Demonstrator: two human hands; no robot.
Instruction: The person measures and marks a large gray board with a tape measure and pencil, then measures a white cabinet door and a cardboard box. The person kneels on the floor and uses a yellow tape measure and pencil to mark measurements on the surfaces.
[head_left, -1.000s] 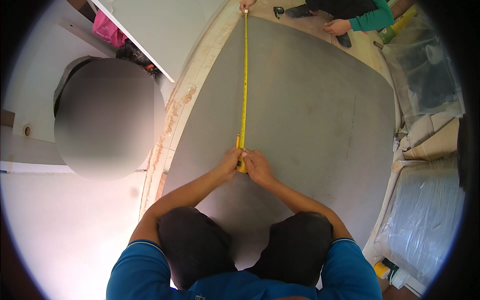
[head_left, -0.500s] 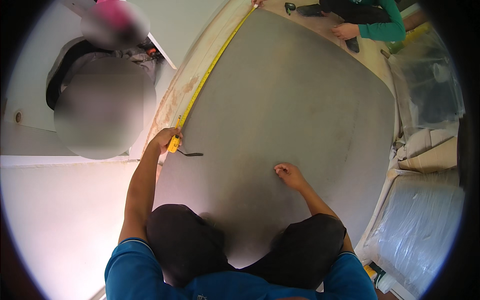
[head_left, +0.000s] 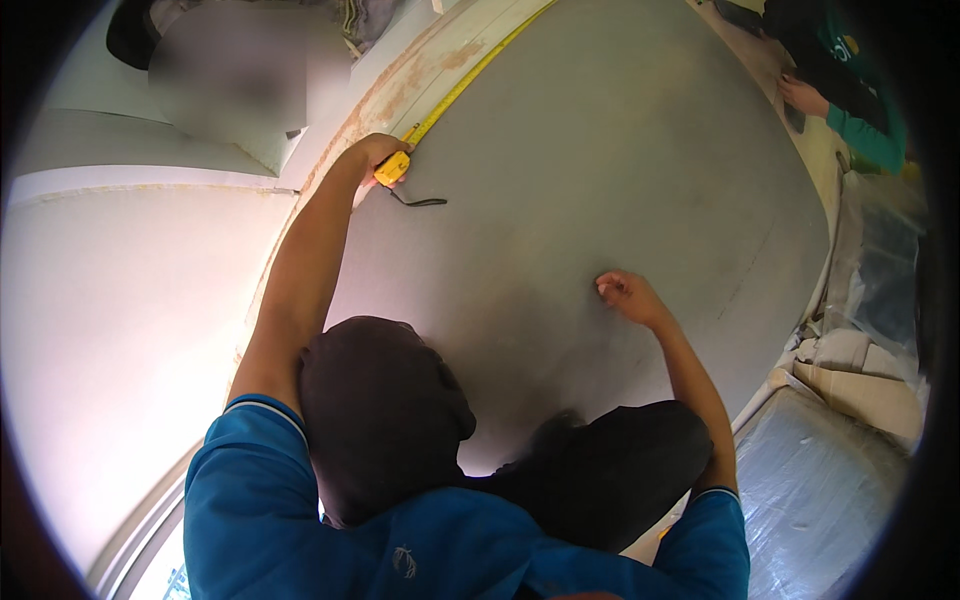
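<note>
A yellow tape measure [head_left: 391, 168] is gripped in my left hand [head_left: 376, 153] at the left edge of a large grey sheet [head_left: 560, 180]. Its yellow blade [head_left: 470, 78] runs out along that edge toward the far end, which is beyond the top of the view. A dark wrist strap [head_left: 420, 202] trails from the case onto the sheet. By the case, a thin yellow stick like a pencil [head_left: 411, 132] shows beside my fingers. Over the middle right of the sheet, my right hand [head_left: 630, 296] has its fingers curled in, with nothing visible in them.
Another person's hand [head_left: 803, 95] and green sleeve [head_left: 866, 138] are at the far right. Plastic-wrapped goods [head_left: 810, 490] and cardboard [head_left: 862, 402] line the right side. A pale, stained strip [head_left: 400, 85] borders the sheet's left, with a white surface [head_left: 140, 300] beyond.
My view has shifted, so both hands and the tape case appear higher and further right. The blade's far end has left the view. My left hand still holds the tape measure.
</note>
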